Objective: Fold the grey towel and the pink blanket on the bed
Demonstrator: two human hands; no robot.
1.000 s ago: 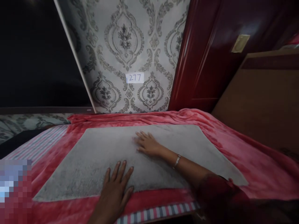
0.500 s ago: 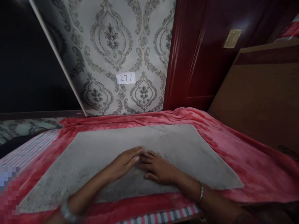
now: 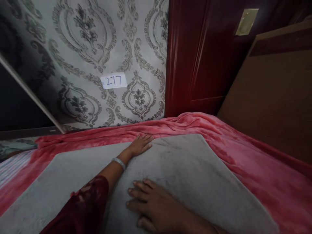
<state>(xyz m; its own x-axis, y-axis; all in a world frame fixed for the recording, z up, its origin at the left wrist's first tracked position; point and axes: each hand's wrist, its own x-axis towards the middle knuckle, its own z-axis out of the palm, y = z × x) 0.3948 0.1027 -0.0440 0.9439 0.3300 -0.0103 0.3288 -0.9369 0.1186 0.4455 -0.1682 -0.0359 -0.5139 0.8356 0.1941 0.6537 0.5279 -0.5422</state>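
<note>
While my left hand (image 3: 140, 145) reaches flat, fingers spread, to the far edge of the grey rectangular plush mat (image 3: 195, 175), my right hand (image 3: 152, 204) presses open-palmed near its middle, atop the red fleece blanket (image 3: 255, 162) covering the bed

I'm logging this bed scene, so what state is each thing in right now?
Grey cloth: spread flat on the blanket.
Pink blanket: spread over the bed, rumpled along the wall.
Left hand: open, palm down at the cloth's far edge.
Right hand: open, flat on the cloth.
Red door: shut.
</note>
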